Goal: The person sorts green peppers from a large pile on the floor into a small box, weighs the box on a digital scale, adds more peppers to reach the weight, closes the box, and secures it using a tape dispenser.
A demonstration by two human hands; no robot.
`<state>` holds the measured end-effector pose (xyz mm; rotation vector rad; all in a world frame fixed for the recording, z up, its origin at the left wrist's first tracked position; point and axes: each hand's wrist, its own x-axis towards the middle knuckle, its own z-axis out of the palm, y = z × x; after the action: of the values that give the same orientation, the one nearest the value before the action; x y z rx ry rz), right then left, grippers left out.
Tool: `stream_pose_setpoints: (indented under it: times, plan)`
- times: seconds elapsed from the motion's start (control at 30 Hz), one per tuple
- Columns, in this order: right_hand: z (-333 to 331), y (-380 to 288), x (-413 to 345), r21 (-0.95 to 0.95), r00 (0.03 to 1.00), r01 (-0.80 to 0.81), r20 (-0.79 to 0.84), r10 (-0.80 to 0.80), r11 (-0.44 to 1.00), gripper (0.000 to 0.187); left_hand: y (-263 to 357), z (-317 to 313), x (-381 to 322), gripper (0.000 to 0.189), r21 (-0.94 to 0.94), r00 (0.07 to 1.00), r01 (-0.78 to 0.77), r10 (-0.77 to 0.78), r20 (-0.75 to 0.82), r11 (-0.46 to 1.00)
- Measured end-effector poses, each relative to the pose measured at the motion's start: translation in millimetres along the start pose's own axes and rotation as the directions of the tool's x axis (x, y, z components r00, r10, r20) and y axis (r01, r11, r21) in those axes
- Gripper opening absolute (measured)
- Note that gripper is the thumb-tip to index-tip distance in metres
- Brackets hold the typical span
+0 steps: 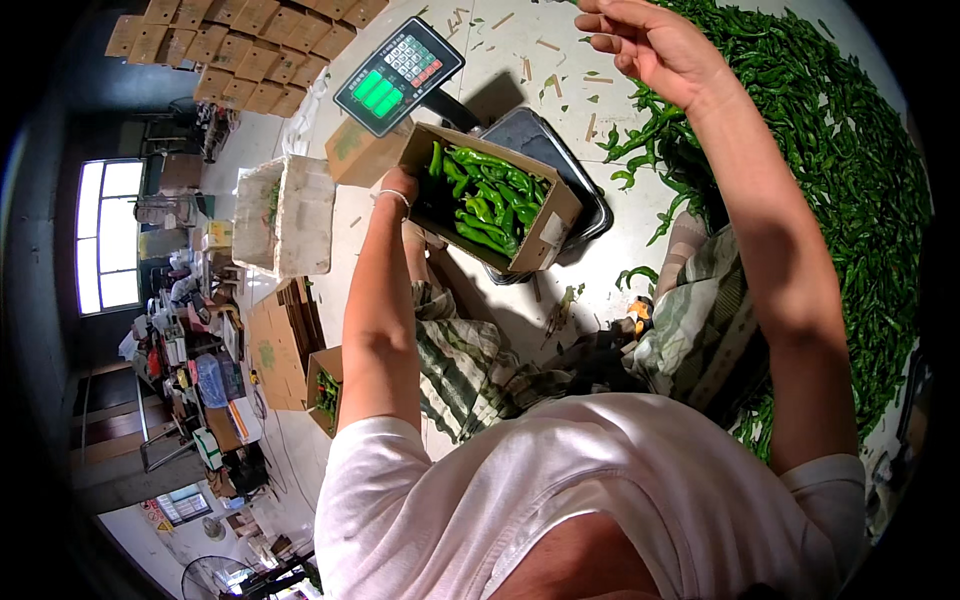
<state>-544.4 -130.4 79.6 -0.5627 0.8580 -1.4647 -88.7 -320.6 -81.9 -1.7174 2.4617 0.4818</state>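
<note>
An open cardboard box (pixel 553 229) stands on a black platform scale (pixel 592 199), partly filled with green chili peppers (pixel 487 196). My left hand (pixel 399 184) grips the box's left rim, a white band around the wrist. Over the floor at the top, my right hand (pixel 651 46) is raised with bent fingers. A bit of green shows by its fingertips at the picture's edge; whether they pinch it cannot be told. The scale's lit display (pixel 399 76) stands behind the box. To the right spreads a large heap of green peppers (pixel 832 157).
A white foam box (pixel 304 217) and a closed cardboard carton (pixel 360 154) are left of the scale. Flattened cardboard (pixel 277 349) and another box of peppers (pixel 330 390) lie nearer me. Stacked cartons (pixel 251 45) stand at the upper left. Loose peppers and cardboard strips litter the floor.
</note>
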Motion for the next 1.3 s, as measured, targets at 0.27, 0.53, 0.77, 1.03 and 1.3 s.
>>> stream_pose_setpoints:
  times: [0.27,0.53,0.77,1.03,1.3]
  plan:
    - [-13.9,-0.9,-11.0,0.0,1.0,0.01,-0.028,-0.01,1.0,0.023,98.1,4.9,-27.3,0.024,0.137,0.975,0.056,-0.025,-0.22,0.989]
    - [-11.9,-2.5,-15.1,0.015,1.0,0.024,-0.015,-0.024,1.0,0.021,104.0,12.3,-14.4,0.052,0.233,0.975,0.111,-0.151,0.163,0.966]
    - [-22.9,-4.1,-14.4,-0.072,0.996,0.091,0.023,-0.089,0.993,0.032,91.3,27.6,-3.6,0.054,0.317,0.969,0.056,-0.129,0.213,0.947]
    - [-14.0,-6.6,-19.8,-0.014,1.0,0.01,-0.013,-0.01,1.0,0.024,76.4,-33.9,-52.7,0.025,0.12,0.946,0.022,0.018,-0.323,0.993]
    - [-23.7,5.0,-18.7,-0.126,0.995,0.095,0.04,-0.091,0.987,0.031,36.2,-46.2,-76.7,0.033,-0.417,0.83,-0.01,-0.225,-0.51,0.909]
